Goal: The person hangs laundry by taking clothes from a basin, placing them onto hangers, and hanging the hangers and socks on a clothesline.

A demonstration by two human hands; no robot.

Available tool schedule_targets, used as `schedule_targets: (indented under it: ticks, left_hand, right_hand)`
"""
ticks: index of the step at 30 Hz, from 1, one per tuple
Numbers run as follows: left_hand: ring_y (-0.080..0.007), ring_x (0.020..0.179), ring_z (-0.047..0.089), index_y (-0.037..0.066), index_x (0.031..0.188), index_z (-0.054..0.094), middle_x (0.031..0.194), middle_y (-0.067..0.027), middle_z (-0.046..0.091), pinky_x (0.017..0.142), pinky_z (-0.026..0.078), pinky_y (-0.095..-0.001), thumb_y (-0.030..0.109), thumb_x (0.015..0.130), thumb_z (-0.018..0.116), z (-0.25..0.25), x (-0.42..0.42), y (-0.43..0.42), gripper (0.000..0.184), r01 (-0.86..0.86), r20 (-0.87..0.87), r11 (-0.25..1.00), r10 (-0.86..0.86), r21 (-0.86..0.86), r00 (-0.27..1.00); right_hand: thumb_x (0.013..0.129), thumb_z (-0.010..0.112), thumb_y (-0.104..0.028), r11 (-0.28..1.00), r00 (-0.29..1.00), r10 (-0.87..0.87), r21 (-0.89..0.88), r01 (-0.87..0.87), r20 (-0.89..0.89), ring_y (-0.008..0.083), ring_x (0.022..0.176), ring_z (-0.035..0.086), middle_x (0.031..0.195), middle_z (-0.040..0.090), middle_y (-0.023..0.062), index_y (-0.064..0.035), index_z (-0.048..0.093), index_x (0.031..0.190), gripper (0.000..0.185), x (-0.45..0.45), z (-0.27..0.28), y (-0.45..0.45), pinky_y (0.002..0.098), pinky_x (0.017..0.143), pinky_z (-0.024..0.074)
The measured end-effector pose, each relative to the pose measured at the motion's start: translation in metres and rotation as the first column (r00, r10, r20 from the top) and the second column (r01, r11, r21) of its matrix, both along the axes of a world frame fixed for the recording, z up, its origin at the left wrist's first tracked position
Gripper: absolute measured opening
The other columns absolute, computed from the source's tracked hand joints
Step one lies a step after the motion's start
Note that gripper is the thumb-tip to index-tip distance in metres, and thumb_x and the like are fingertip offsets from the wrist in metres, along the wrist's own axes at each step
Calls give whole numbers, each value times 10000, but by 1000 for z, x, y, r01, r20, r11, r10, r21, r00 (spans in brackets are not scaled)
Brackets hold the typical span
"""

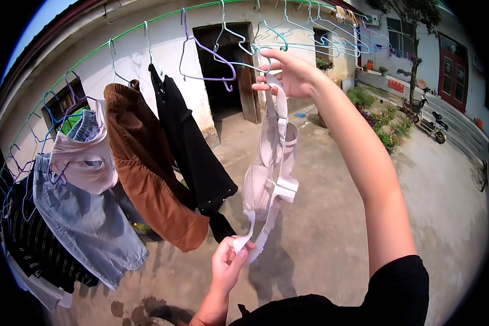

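A pale pink bra (258,185) hangs lengthwise between my two hands. My right hand (290,74) is raised at the clothesline, with its fingers around the upper strap and beside the end of a light blue hanger (248,64). Low in the view, my left hand (229,262) pinches the lower strap between thumb and fingers. The bra's white hook closure (285,190) shows on its right side. Just left of the bra, black trousers (193,146) hang from the line.
A green line (95,50) crosses overhead, holding a purple hanger (206,54), several blue hangers, brown trousers (146,168), denim shorts (81,206) and a pale pink garment (84,157). Behind are a dark doorway (223,70), flowers (388,127) and a scooter (433,126).
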State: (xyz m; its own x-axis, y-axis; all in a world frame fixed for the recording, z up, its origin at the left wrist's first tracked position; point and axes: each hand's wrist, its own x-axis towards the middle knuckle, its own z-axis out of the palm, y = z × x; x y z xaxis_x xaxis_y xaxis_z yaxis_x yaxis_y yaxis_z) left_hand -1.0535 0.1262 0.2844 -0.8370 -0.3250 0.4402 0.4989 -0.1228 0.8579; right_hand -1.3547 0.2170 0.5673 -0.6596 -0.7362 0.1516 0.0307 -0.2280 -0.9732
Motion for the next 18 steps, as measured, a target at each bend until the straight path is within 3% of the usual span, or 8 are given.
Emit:
schedule_targets:
  ticks: [1,2,4,8,11,14,17,18]
  left_hand:
    - [-142,980,564,-1,1012,515,1055,-99,593,892,434,-294,7,913,503,2,-1,1,99,-16,-4,1000,16,-24,1000]
    - [-147,1003,567,-8,1032,518,1082,-104,591,912,429,-300,8,916,501,4,-2,1,119,-32,-8,998,32,-48,999]
    - [-153,1029,563,-21,1074,516,1114,-107,585,931,420,-304,7,916,502,7,-1,2,162,-63,-19,996,62,-71,998]
    - [-160,1079,552,-34,1138,505,1148,-103,578,958,404,-309,-3,913,502,10,2,8,227,-125,-40,988,121,-87,992]
    - [-135,1034,552,-21,1140,494,1122,-81,575,924,414,-284,-8,910,504,9,2,10,231,-167,-68,983,162,-78,984]
    - [-100,946,541,-6,1143,480,1075,-59,568,864,419,-246,-6,911,504,5,0,8,233,-225,-65,973,222,-42,973]
    - [-59,729,446,2,1125,487,983,-56,566,700,385,-207,61,953,447,14,-6,4,186,-244,-105,968,248,50,963]
    - [-60,687,420,0,1119,495,967,-62,568,666,371,-208,92,969,422,18,-10,2,190,-228,-135,970,238,84,962]
  right_hand:
    - [786,697,-417,996,996,93,15,-93,6,257,863,659,1054,513,185,34,463,1080,587,-6,4,-6,256,533,464]
    - [788,693,-404,994,993,109,22,-110,48,214,752,634,1023,529,191,37,468,1030,551,-9,5,-13,244,494,444]
    - [800,677,-407,989,984,139,33,-143,111,127,602,534,945,539,151,35,469,989,524,-5,12,-22,207,447,384]
    - [867,591,-404,989,995,98,107,-98,8,44,512,355,728,512,10,43,510,1067,496,-13,20,-38,167,427,288]
    - [961,423,-420,995,990,21,99,-7,-142,32,491,277,643,396,-45,67,504,1082,508,-2,25,-42,182,411,232]
    - [964,402,-456,996,946,-80,18,91,-314,35,474,263,641,401,-46,75,527,1057,554,8,28,-38,181,412,231]
    - [962,389,-478,996,925,-91,-16,92,-370,36,471,267,645,416,-37,93,530,1070,598,5,29,-27,184,407,233]
    - [956,401,-492,982,883,-184,-50,181,-433,34,474,272,656,429,-36,64,553,1124,600,7,25,-24,188,417,235]
